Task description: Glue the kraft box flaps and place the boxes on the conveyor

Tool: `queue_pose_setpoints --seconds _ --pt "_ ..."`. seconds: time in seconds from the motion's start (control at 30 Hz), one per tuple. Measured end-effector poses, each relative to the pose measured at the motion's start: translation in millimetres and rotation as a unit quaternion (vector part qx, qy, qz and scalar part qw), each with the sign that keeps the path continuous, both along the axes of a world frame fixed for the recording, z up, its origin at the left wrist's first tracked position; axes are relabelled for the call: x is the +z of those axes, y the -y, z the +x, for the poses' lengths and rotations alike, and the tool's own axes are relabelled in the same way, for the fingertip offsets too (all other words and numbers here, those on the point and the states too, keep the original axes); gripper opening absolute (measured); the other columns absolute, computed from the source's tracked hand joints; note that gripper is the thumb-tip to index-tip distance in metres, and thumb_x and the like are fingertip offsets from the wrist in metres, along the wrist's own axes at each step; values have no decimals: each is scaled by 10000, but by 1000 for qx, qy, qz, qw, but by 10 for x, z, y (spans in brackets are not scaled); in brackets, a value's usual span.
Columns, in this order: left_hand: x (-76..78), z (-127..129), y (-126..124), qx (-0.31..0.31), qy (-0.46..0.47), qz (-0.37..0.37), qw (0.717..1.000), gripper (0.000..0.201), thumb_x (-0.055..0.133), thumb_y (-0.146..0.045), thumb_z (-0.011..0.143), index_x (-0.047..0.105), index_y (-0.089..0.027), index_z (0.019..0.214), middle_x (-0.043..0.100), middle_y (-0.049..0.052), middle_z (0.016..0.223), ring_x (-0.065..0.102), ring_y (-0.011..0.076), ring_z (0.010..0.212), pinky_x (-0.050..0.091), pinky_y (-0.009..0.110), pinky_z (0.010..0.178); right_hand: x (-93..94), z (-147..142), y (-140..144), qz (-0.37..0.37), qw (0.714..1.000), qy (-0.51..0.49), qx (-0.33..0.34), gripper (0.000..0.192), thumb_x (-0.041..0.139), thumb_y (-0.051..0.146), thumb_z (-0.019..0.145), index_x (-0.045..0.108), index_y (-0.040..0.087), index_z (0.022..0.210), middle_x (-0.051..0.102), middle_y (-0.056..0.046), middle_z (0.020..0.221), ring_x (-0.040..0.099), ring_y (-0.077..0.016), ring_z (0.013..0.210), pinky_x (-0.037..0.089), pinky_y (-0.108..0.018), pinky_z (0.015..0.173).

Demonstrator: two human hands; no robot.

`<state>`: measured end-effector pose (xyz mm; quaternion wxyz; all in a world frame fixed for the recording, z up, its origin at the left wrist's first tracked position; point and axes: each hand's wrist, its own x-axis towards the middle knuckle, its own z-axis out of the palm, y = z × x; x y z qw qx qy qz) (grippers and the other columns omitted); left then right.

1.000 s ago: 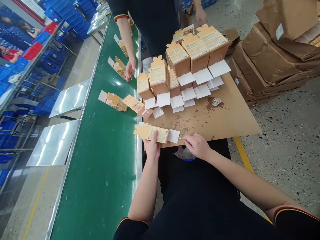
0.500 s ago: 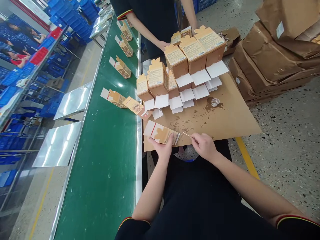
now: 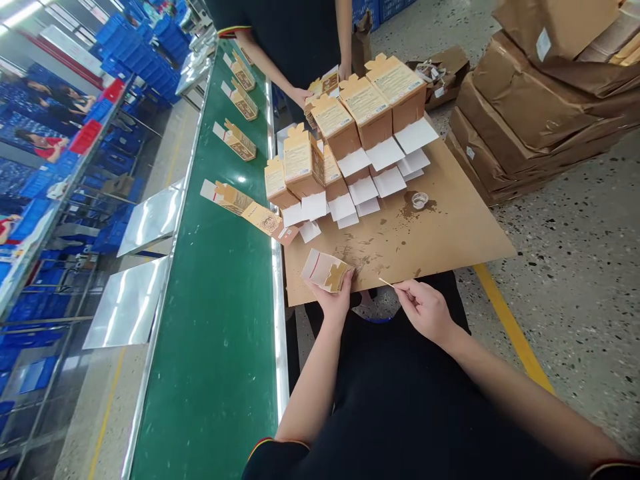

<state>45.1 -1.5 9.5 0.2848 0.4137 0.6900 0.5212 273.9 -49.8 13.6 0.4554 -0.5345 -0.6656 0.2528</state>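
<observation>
The person's left hand (image 3: 333,300) is partly closed, thumb at one side, gripping a small tan carton (image 3: 327,270). This carton is at the near edge of the brown cardboard-topped counter (image 3: 450,233), toward its left corner; contact with the surface cannot be determined. A white flap with a red strip projects from it beside a notched tan flap.

The right hand (image 3: 424,305), fingers curled, pinches a thin stick (image 3: 386,283) between thumb and forefinger at the counter's near edge. The stick's tip is apart from the carton.

Stacked cartons (image 3: 367,107) occupy the far part of the counter, white flaps hanging toward the near edge. A small clear cup (image 3: 419,200) sits to their near side on the counter, amid dark stains.

Along the counter's left side runs a green conveyor belt (image 3: 215,333) bearing a line of cartons (image 3: 237,143). A co-worker (image 3: 295,40) stands beyond the counter's far end. Brown paper-wrapped bundles (image 3: 530,113) are piled right of the counter.
</observation>
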Motion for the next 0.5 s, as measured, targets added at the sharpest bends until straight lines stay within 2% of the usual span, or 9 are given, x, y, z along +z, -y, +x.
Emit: queue_pose_setpoints --seconds 0.1,0.17,0.27,0.37,0.43,0.5 --pt "181 -393 14 69 -6 67 995 1008 1038 -563 770 441 -268 1526 613 215 1600 613 409 1572 598 592 1239 -31 34 23 -12 999 -27 -16 282 601 377 1145 764 265 945 635 18 659 564 -152 572 470 -287 613" --pt "337 -860 23 128 -54 123 983 1029 992 -569 821 343 -317 1579 547 196 1689 576 396 1610 569 623 1278 -51 88 33 -30 998 -38 -28 320 598 443 1150 770 262 950 646 10 665 571 -152 565 471 -285 587" --pt "513 -1642 -19 196 -120 138 963 971 940 -545 866 275 -329 1541 396 189 1809 513 365 1662 496 623 1343 -63 144 8 -43 997 -46 -34 367 586 502 1151 771 251 957 625 12 641 556 -149 541 461 -281 544" --pt "527 -2192 -89 241 -111 63 962 911 964 -468 802 310 -283 1410 502 215 1684 599 342 1580 517 575 1320 -37 134 -63 -38 997 -54 -29 384 600 529 1143 770 242 952 622 16 631 555 -143 520 476 -278 537" --pt "474 -2363 -71 239 -96 10 966 906 974 -440 767 318 -271 1368 559 198 1585 647 330 1511 548 554 1284 -2 122 -111 -35 998 -54 -23 390 610 539 1139 775 238 954 627 17 629 563 -139 513 490 -276 541" --pt "418 -2411 32 254 -131 12 958 975 974 -446 740 295 -270 1417 508 193 1592 596 344 1537 540 567 1281 35 143 -141 -27 998 -46 -25 387 617 540 1140 784 236 967 619 23 616 558 -134 501 494 -272 539"
